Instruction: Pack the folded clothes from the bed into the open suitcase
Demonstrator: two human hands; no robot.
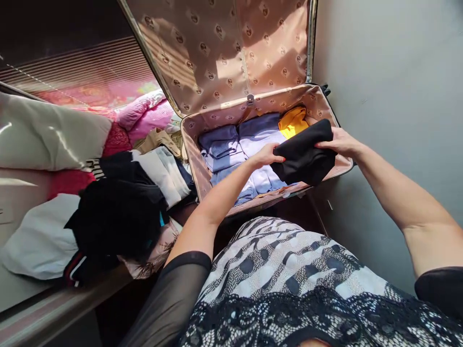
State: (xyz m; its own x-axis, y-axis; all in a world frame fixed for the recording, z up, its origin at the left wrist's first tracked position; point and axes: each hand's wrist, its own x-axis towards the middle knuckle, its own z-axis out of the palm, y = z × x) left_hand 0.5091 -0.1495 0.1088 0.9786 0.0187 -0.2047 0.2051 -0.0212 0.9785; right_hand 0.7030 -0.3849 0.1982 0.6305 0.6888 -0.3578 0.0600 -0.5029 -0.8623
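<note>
An open suitcase [197, 159] with a tan patterned lining stands in front of me, its lid raised. Inside lie folded lavender-blue clothes [231, 144] and a yellow garment [292, 121] at the far right. I hold a folded black garment [306, 154] over the suitcase's right side. My left hand [267, 155] grips its left edge, fingers curled. My right hand [338, 141] grips its upper right edge, fingers lying over the cloth.
A heap of clothes [119, 207] in black, white and grey lies on a bed at the left, with pink bedding [144, 115] and a cream pillow [47, 135] behind. A grey wall [398, 72] rises at the right.
</note>
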